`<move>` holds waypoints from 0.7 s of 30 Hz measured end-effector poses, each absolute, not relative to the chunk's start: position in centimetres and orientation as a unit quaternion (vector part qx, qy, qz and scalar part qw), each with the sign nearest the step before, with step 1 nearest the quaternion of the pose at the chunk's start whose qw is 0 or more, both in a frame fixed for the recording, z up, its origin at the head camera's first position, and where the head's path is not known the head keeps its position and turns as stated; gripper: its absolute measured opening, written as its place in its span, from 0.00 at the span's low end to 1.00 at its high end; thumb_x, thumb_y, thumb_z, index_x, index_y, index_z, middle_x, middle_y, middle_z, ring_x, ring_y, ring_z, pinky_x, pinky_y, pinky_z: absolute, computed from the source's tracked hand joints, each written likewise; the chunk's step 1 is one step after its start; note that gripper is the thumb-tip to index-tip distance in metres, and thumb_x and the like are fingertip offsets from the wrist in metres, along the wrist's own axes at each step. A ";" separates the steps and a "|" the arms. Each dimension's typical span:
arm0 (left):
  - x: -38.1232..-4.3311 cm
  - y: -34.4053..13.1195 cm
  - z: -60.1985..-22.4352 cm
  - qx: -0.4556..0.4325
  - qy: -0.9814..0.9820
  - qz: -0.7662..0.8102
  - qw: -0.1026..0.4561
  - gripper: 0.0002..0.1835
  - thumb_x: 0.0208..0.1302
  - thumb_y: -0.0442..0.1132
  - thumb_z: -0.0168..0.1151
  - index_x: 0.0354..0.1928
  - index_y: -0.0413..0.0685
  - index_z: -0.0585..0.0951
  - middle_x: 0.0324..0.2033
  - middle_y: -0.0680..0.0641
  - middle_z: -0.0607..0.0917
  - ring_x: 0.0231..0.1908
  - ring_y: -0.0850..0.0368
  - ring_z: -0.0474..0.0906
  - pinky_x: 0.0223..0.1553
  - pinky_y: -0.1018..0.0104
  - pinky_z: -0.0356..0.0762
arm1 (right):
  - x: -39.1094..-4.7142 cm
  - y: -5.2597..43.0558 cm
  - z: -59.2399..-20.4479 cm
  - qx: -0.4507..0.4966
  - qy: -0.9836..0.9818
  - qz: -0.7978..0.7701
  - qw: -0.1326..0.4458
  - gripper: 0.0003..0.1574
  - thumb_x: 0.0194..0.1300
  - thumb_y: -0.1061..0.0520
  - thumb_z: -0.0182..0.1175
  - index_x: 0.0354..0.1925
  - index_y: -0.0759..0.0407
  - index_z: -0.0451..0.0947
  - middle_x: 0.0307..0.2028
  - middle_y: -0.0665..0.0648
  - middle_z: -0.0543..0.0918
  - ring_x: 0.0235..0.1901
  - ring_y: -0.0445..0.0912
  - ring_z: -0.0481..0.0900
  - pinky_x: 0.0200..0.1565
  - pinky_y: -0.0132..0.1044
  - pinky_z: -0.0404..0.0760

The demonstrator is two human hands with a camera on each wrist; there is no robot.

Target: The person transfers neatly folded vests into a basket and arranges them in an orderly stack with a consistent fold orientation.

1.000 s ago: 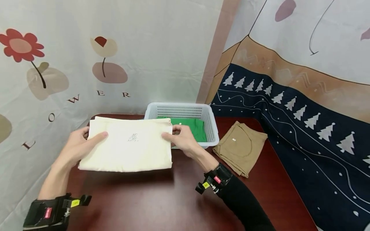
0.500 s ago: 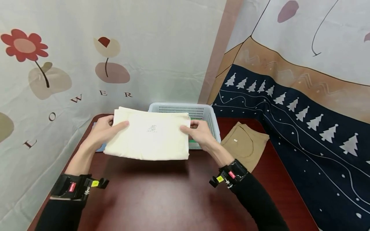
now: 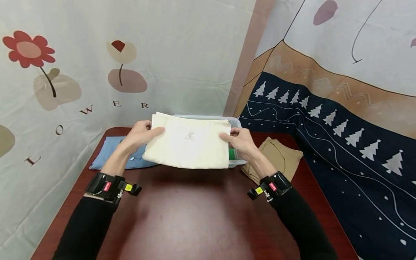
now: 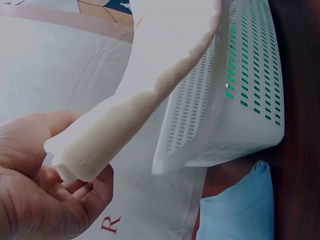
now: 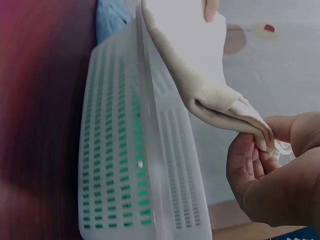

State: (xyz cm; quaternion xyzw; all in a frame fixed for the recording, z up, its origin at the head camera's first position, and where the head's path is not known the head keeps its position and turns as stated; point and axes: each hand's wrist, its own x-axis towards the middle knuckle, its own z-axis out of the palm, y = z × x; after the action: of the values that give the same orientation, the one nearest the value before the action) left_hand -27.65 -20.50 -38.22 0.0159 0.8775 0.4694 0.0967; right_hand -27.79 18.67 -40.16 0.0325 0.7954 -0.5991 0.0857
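Observation:
A folded cream-coloured garment [image 3: 190, 142] with a small dark print hangs between my two hands, in front of and above a white perforated plastic basket [image 5: 115, 150]. My left hand [image 3: 139, 136] pinches its left edge, thumb on the near face and fingers behind. At the right edge my right hand [image 3: 243, 143] grips it the same way; the right wrist view shows the folded layers between thumb and fingers. Green cloth [image 3: 231, 154] shows inside the basket, most of it hidden behind the cream garment.
Left of the basket, a folded blue garment [image 3: 110, 151] lies on the dark red table [image 3: 191, 213], partly behind my left arm. A folded tan garment [image 3: 286, 159] lies to the right, partly behind my right forearm. Printed curtains [image 3: 182, 65] stand behind the table.
Both hands have carried the cream garment right and farther away, from left of the basket to in front of it. The blue garment has come into view on the left.

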 end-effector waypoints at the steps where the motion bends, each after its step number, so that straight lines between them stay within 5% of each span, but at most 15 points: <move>1: -28.0 -20.4 -38.2 0.017 0.876 0.471 0.100 0.29 0.84 0.57 0.62 0.65 0.36 0.79 0.59 0.36 0.83 0.51 0.50 0.80 0.49 0.63 0.81 | -28.0 18.9 -40.1 0.034 0.799 -0.594 0.084 0.27 0.78 0.49 0.74 0.66 0.63 0.85 0.54 0.59 0.86 0.48 0.48 0.84 0.54 0.42 0.87; 11: -30.8 -18.6 -37.8 0.004 0.844 0.515 0.148 0.24 0.83 0.51 0.58 0.64 0.37 0.80 0.57 0.40 0.82 0.50 0.52 0.84 0.50 0.61 0.88 | -30.5 20.5 -39.8 0.048 0.804 -0.587 0.085 0.30 0.81 0.51 0.71 0.70 0.67 0.80 0.63 0.64 0.82 0.52 0.49 0.83 0.51 0.37 0.87; 16: -31.8 -17.6 -38.0 0.000 0.840 0.521 0.151 0.17 0.83 0.47 0.56 0.55 0.38 0.79 0.46 0.44 0.76 0.48 0.51 0.80 0.55 0.55 0.86 | -31.8 21.2 -39.6 0.046 0.796 -0.595 0.103 0.30 0.83 0.57 0.65 0.75 0.70 0.75 0.74 0.67 0.76 0.64 0.53 0.81 0.65 0.43 0.86; 21: -32.7 -16.7 -38.4 -0.010 0.836 0.529 0.148 0.21 0.84 0.46 0.55 0.64 0.37 0.82 0.53 0.43 0.79 0.52 0.52 0.83 0.61 0.52 0.88 | -32.8 21.8 -39.6 0.051 0.796 -0.594 0.108 0.33 0.84 0.59 0.62 0.78 0.72 0.72 0.79 0.70 0.72 0.71 0.57 0.80 0.77 0.52 0.81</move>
State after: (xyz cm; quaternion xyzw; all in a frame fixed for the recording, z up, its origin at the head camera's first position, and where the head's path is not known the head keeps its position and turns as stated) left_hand -32.67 -16.66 -38.35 -0.0101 0.8355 0.5290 0.1482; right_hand -32.81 21.81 -39.60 0.0513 0.7958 -0.5937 0.1080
